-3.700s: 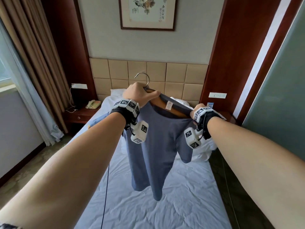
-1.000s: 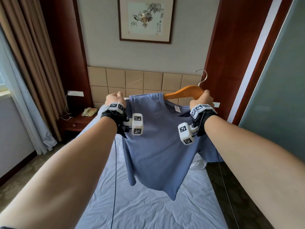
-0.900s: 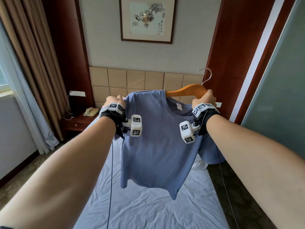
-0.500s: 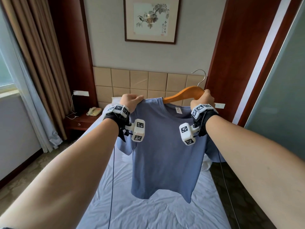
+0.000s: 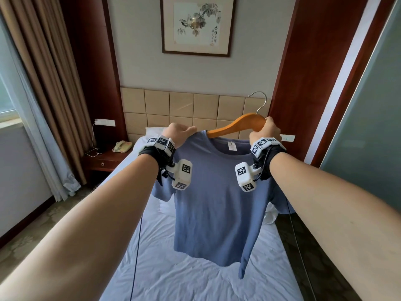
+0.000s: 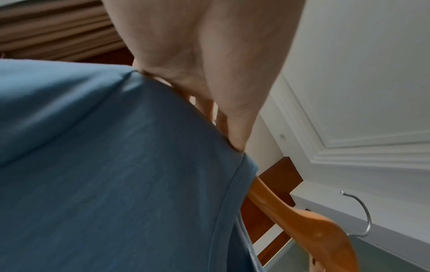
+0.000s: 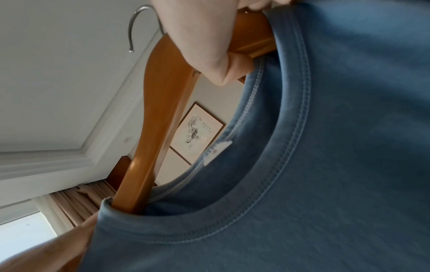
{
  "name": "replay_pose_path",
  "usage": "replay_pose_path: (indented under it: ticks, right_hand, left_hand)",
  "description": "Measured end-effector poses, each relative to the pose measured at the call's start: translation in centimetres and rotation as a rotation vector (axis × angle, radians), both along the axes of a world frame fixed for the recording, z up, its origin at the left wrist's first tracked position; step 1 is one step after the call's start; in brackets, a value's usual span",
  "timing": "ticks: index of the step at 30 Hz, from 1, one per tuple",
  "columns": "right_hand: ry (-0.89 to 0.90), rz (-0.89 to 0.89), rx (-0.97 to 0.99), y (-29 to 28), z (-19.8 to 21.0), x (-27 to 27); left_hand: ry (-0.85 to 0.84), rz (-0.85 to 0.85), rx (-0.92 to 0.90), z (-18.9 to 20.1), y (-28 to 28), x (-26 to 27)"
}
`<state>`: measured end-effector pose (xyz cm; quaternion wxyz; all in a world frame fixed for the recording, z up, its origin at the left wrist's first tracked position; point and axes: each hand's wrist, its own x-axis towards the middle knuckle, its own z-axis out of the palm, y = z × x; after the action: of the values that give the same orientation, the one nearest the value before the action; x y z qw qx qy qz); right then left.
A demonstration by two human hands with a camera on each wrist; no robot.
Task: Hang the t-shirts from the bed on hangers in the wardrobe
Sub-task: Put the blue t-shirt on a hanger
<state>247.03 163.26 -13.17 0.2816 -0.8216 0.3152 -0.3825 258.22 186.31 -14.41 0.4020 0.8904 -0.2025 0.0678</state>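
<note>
We are pinching the t-shirt (image 5: 219, 192) shoulder with our left hand (image 5: 178, 132), right hand (image 5: 263, 132) gripping the hanger (image 5: 236, 124); the unthreaded right shoulder is risking slipping off.

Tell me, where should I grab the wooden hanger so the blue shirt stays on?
Probably best to grab the wooden hanger at its thick bare middle, just under the metal hook, coming from above. That hump sticks out of the blue shirt collar, and the right hand already grips there; the left hand holds the shirt's shoulder.

T-shirt (image 5: 217, 203) hangs above the bed (image 5: 195, 279), hanger (image 5: 236, 124) apparently through its collar, headboard (image 5: 184, 107) behind
</note>
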Motion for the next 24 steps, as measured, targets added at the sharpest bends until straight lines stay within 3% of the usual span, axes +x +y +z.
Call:
replay_pose_path:
  ticks: [2,9,13,17,21,24]
  right_hand:
    - [0.005,0.012,-0.008,0.1,0.0,0.2]
    - [0.069,0.105,-0.048,0.3,0.3,0.6]
    - [0.165,0.224,-0.131,1.6,0.8,1.1]
    - [0.237,0.355,-0.218,3.8,1.1,1.6]
    - [0.307,0.457,-0.238,4.9,1.4,2.0]
    - [0.283,0.735,-0.028,3.9,1.8,1.6]
  left_hand:
    - [-0.048,-0.043,0.049,0.1,-0.4,-0.2]
    - [-0.094,-0.021,-0.045,0.8,-1.6,-0.5]
    - [-0.135,-0.152,-0.021,2.5,-3.8,-2.5]
    - [-0.015,-0.254,-0.041,3.4,-5.7,-3.7]
    - [-0.013,-0.121,-0.127,3.4,-6.1,-3.9]
    - [-0.085,-0.017,-0.152,2.9,-5.2,-3.7]
